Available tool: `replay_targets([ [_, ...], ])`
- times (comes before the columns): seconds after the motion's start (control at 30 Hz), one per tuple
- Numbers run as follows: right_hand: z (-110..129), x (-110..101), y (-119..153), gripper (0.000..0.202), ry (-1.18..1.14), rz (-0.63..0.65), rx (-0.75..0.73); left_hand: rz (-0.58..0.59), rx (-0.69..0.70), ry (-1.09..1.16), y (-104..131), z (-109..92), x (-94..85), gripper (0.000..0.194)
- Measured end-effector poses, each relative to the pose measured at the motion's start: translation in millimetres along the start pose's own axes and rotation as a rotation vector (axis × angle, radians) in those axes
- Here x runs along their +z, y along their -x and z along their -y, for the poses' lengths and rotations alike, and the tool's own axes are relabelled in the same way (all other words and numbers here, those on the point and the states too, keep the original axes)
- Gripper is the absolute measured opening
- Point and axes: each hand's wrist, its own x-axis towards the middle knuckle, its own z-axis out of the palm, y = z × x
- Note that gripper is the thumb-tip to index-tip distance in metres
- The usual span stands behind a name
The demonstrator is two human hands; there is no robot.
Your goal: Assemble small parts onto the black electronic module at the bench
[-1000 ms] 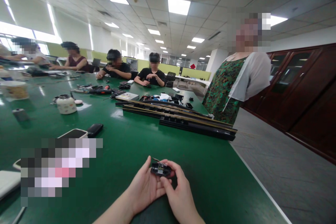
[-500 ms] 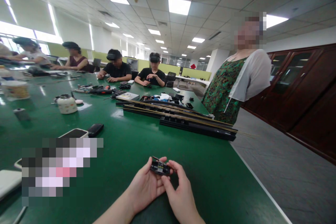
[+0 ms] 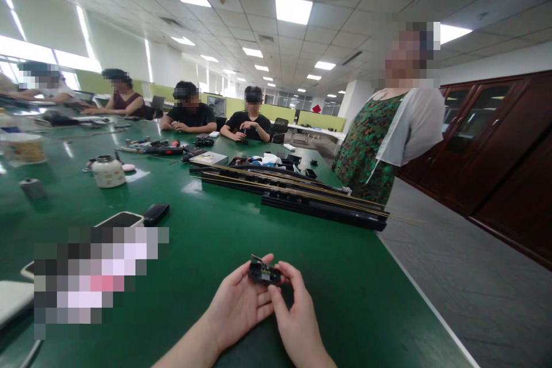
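Observation:
A small black plastic casing [image 3: 264, 273], with its inner parts exposed and a thin flap standing up at its upper left, is held above the table near the bottom middle. My left hand [image 3: 241, 306] is palm up under it, the casing lying across the fingers with the thumb at its left end. My right hand [image 3: 295, 313] pinches the casing's right end between thumb and forefinger. What the inner parts are is too small to tell.
Long black rails with thin brass-coloured rods [image 3: 293, 190] lie across the green table [image 3: 194, 276]. At left are a phone [image 3: 123, 219], a patterned jar [image 3: 108, 172] and a metal cylinder [image 3: 32, 188]. Several people sit beyond; one person [image 3: 373, 144] stands at right.
Both hands stay round the casing, which has shifted very slightly to the right and tilts a little differently. The left thumb has moved slightly along its edge.

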Motion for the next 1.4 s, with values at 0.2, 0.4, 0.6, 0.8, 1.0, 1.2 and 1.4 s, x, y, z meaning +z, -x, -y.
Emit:
replay_targets([
  [0.2,1.1,-0.5,0.3,0.035,0.028,-0.01,0.042,0.002,0.008,0.008,-0.9,0.8,-1.9,0.032],
  [0.4,-1.6,0.4,0.3,0.035,0.024,-0.047,0.023,0.0,0.021,0.022,-2.2,0.8,-2.5,0.026],
  [0.6,-1.6,-0.5,0.0,0.034,0.018,-0.033,0.041,-0.01,0.043,0.019,-2.6,1.6,-2.1,0.024],
  [0.8,-1.8,-0.9,0.2,0.035,0.024,-0.019,0.063,-0.028,0.043,0.012,-2.4,2.0,-1.3,0.027],
  [1.0,-1.9,-1.1,0.0,0.035,0.026,-0.008,0.064,-0.041,0.049,-0.006,-1.8,2.8,-0.8,0.03],
  [1.2,-1.0,-0.8,0.0,0.035,0.012,-0.026,0.052,-0.025,0.009,-0.011,-2.5,1.6,-0.7,0.034],
  [1.4,-0.4,-0.4,0.1,0.034,0.019,-0.041,0.048,-0.017,-0.014,-0.004,-0.9,1.2,0.9,0.04],
])
